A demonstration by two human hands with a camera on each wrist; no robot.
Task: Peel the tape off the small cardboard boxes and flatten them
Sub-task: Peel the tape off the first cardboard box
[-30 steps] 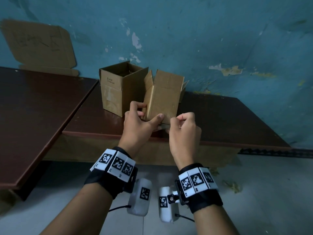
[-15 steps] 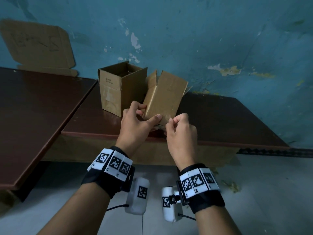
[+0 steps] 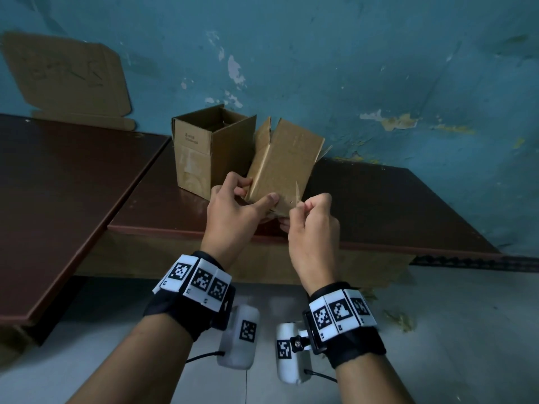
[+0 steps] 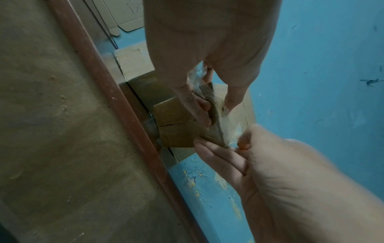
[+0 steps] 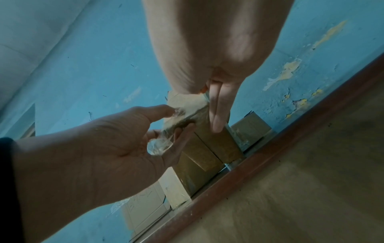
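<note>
A small brown cardboard box (image 3: 285,161) is tilted to the right above the table, its flaps pointing up. My left hand (image 3: 233,211) grips its lower end, thumb across the front face. My right hand (image 3: 312,225) pinches a strip of clear tape (image 3: 297,193) that stretches off the box's lower right corner. The left wrist view shows the tape (image 4: 228,128) pulled taut from the box (image 4: 176,131) to my right hand (image 4: 270,164). In the right wrist view a curl of loose tape (image 5: 160,146) sits against my left hand (image 5: 104,148). A second box (image 3: 204,153) stands open on the table behind.
Both boxes are over a dark brown table (image 3: 379,211) set against a peeling blue wall. A second table (image 3: 58,185) adjoins on the left. A flattened cardboard sheet (image 3: 67,80) leans on the wall behind it. Grey floor lies below my wrists.
The held box has tipped further to the right. My right hand has drawn back to the right, and a strip of tape now stretches from the box corner.
</note>
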